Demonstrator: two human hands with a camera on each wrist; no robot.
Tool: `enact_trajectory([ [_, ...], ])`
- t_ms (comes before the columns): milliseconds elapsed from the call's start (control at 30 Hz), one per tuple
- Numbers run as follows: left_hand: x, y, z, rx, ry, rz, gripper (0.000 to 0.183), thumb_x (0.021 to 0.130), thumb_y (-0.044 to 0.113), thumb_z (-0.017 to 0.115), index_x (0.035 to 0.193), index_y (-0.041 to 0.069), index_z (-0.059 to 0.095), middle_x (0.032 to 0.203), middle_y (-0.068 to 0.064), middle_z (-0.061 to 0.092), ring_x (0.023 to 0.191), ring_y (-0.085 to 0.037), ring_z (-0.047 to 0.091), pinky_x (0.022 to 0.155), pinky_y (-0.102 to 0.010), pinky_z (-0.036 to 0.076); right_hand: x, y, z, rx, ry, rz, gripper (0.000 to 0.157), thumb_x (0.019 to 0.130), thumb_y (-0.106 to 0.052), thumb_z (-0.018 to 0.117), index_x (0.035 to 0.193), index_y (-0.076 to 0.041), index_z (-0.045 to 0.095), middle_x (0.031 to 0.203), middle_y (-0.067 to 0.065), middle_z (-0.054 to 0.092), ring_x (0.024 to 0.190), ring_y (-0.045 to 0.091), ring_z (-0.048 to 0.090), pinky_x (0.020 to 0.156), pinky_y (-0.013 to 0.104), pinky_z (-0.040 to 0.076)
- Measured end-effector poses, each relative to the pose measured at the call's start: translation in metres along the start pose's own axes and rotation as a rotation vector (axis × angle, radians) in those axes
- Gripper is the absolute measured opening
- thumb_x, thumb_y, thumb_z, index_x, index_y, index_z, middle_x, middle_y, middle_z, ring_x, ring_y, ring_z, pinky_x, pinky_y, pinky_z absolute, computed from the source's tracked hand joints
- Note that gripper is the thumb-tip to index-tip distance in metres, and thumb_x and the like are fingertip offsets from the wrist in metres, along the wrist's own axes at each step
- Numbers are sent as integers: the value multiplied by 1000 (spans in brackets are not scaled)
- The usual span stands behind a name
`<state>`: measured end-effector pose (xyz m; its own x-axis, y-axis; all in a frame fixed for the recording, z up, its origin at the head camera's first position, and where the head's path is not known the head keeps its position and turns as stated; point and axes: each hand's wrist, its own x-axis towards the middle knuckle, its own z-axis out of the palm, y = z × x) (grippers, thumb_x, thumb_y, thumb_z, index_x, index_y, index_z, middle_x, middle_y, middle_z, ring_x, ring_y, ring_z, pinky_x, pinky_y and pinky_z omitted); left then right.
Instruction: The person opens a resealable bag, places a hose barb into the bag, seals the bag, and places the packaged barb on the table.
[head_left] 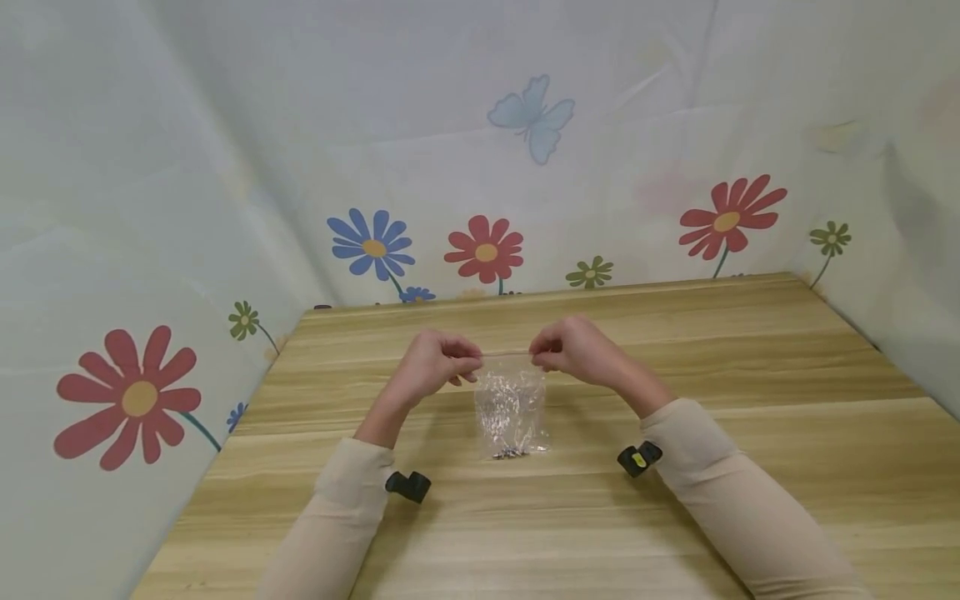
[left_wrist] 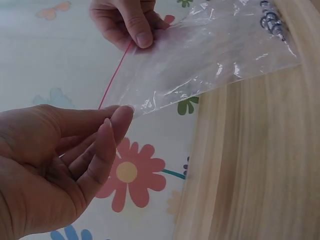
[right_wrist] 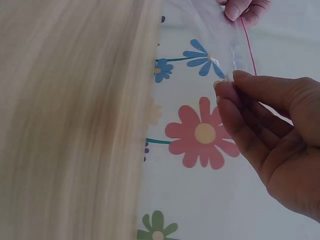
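A clear zip-lock bag [head_left: 512,408] with a thin red line along its top edge hangs upright between the two hands over the table. Small dark metal pieces, which look like screws [left_wrist: 271,22], lie gathered at its bottom. The left hand [head_left: 438,363] pinches the bag's top left corner between thumb and fingers. At the opposite top corner, the right hand [head_left: 576,350] pinches the plastic in the same way. In the left wrist view the red line runs straight from one hand to the other. Whether the seal is closed cannot be told.
Both hands are above a wood-grain table [head_left: 300,517]. Behind it and at the sides hang pale cloth sheets [head_left: 420,108] printed with flowers and a butterfly. A small black device [head_left: 408,486] sits at the left wrist, and another black device [head_left: 640,458] at the right.
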<state>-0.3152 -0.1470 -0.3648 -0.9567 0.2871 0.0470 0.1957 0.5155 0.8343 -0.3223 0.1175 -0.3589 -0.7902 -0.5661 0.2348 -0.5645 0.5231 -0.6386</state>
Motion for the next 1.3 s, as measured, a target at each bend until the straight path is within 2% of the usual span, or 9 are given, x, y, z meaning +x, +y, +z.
enact_trajectory([
  [167, 4, -7, 7, -48, -2, -42, 13, 92, 8, 73, 103, 3, 75, 93, -10, 72, 83, -23, 71, 72, -33, 58, 2, 6, 5, -11, 4, 33, 6, 90, -2, 73, 95, 1, 76, 82, 7, 73, 74, 23, 69, 65, 30, 54],
  [467, 6, -20, 16, 19, -79, -38, 22, 96, 14, 69, 111, -2, 73, 95, -9, 72, 88, -25, 69, 81, -40, 57, 4, 15, 11, -1, -71, 150, 9, 88, 3, 72, 97, 3, 76, 84, 7, 72, 73, 17, 68, 67, 29, 56],
  [667, 7, -23, 19, 65, -156, -67, 17, 96, 12, 68, 106, 0, 74, 92, -9, 72, 81, -23, 64, 78, -37, 56, 6, 19, 16, -57, -148, 157, 12, 90, 7, 68, 99, 7, 74, 83, 13, 72, 70, 21, 67, 62, 28, 54],
  [833, 7, -25, 21, 71, -156, -98, 17, 96, 13, 68, 106, 0, 75, 92, -10, 72, 81, -26, 64, 79, -39, 55, 7, 22, 20, -79, -163, 163, 16, 87, 8, 67, 101, 8, 74, 84, 11, 72, 71, 19, 66, 65, 28, 54],
  [1033, 6, -25, 21, 93, -130, -115, 18, 97, 14, 68, 108, 2, 75, 95, -10, 71, 83, -26, 65, 79, -36, 56, 8, 23, 22, -102, -177, 173, 17, 86, 7, 66, 100, 5, 74, 82, 8, 69, 70, 16, 60, 65, 28, 52],
  [1100, 6, -25, 21, 96, -123, -119, 19, 97, 14, 68, 110, 2, 74, 96, -11, 71, 83, -25, 66, 79, -35, 56, 9, 23, 22, -108, -171, 171, 19, 87, 5, 67, 105, 6, 72, 87, 9, 70, 75, 17, 62, 69, 30, 53],
  [1300, 9, -26, 21, 74, -125, -113, 27, 99, 11, 63, 122, -3, 66, 102, -14, 70, 82, -22, 67, 74, -33, 56, 8, 21, 22, -123, -155, 174, 40, 90, -1, 69, 127, 11, 59, 108, 21, 70, 100, 30, 67, 89, 40, 53],
])
